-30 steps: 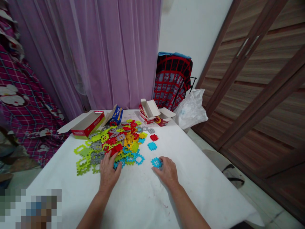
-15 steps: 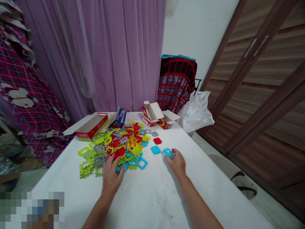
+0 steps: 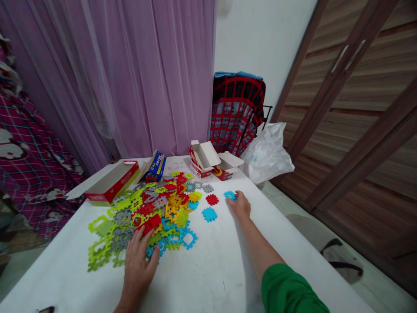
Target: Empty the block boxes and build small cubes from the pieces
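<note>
A blue notched building piece (image 3: 230, 195) is pinched in my right hand (image 3: 240, 206), over the right part of the table beyond the loose pieces. My left hand (image 3: 139, 261) lies with fingers apart at the near edge of a heap of coloured plastic building pieces (image 3: 156, 217). Its fingertips touch or nearly touch a red piece (image 3: 149, 224) on the heap. Between the heap and my right hand lie a solid blue piece (image 3: 209, 214) and a red piece (image 3: 212, 199), apart from each other.
Open cardboard boxes stand along the far side: a long red one (image 3: 114, 182) at left, a blue one (image 3: 156, 166), and two red ones (image 3: 203, 160) further right. A white plastic bag (image 3: 269, 154) is at the right edge of the white table (image 3: 202, 278).
My right hand has carried the blue piece forward, away from me, past the solid blue piece. My left hand stays by the heap. The camera view has shifted.
</note>
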